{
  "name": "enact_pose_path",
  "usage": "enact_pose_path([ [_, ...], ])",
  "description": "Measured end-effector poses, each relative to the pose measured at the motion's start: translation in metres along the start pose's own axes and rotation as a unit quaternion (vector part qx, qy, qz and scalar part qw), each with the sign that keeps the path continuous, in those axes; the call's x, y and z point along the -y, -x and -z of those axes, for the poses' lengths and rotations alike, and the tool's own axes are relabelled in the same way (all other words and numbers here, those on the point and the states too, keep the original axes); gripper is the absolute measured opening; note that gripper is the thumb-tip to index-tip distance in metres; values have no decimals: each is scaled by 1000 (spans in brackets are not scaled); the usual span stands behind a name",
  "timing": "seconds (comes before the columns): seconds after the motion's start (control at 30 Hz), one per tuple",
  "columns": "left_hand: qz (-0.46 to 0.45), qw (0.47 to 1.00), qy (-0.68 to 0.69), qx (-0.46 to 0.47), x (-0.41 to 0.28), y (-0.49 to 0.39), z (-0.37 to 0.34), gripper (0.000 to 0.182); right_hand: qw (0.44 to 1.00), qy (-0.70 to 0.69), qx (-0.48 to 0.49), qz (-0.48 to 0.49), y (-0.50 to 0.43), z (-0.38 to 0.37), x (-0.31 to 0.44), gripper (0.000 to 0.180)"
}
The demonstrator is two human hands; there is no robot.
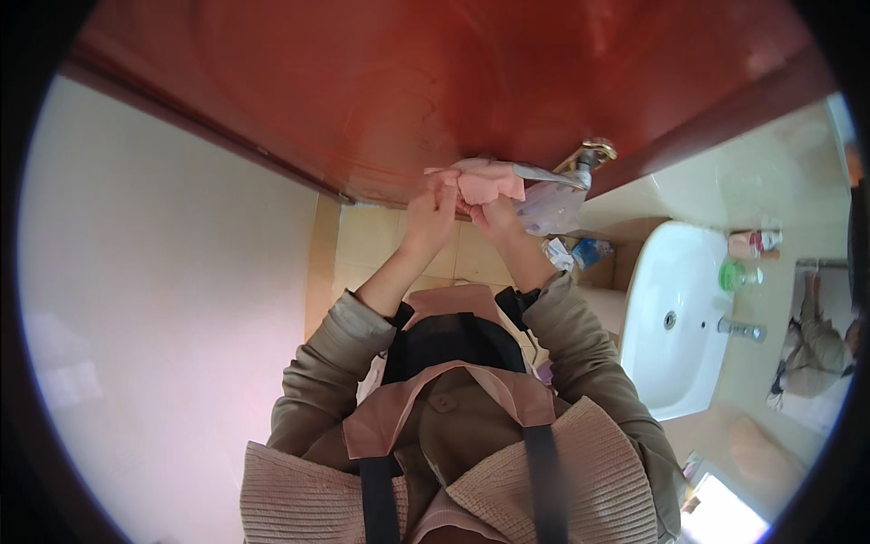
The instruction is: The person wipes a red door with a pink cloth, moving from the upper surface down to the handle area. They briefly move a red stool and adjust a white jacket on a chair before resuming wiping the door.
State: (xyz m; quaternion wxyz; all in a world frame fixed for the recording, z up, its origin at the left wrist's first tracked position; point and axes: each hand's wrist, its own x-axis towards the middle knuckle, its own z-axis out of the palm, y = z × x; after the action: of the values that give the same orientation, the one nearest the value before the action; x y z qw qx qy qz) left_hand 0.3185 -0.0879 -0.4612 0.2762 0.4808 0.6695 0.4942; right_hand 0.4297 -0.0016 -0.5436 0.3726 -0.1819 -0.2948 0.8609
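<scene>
Both of my hands are at a pink cloth (484, 183), in front of a glossy red-brown door (353, 88). My left hand (433, 202) grips the cloth's left end. My right hand (495, 212) holds its lower right part, with the fingers partly hidden by the folds. Just right of the cloth is the metal door handle (554, 177), whose lever reaches to the cloth's edge. A translucent plastic bag (554, 207) hangs below the handle.
To the right, a white washbasin (680, 299) has a chrome tap (741, 330), a green bottle (737, 277) and a pink and white bottle (751, 243) along its edge. A blue packet (591, 253) lies low near the door. A pale wall (170, 272) stands left.
</scene>
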Motion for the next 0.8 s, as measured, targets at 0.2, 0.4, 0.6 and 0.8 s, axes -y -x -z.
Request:
enact_pose_path([
  [0.2, -212, 975, -65, -15, -62, -14, -1, 35, 976, 125, 133, 115, 101, -45, 57, 13],
  [0.4, -294, 927, -217, 83, -76, -19, -59, 44, 952, 281, 84, 87, 188, -54, 106, 16],
  [0.6, -269, 928, -257, 29, -88, -18, -75, 35, 944, 310, -107, 13, 233, -60, 155, 12],
  [0.8, -249, 937, -244, 12, -102, -12, -75, 23, 911, 413, -7, 14, 206, -3, 217, 28],
])
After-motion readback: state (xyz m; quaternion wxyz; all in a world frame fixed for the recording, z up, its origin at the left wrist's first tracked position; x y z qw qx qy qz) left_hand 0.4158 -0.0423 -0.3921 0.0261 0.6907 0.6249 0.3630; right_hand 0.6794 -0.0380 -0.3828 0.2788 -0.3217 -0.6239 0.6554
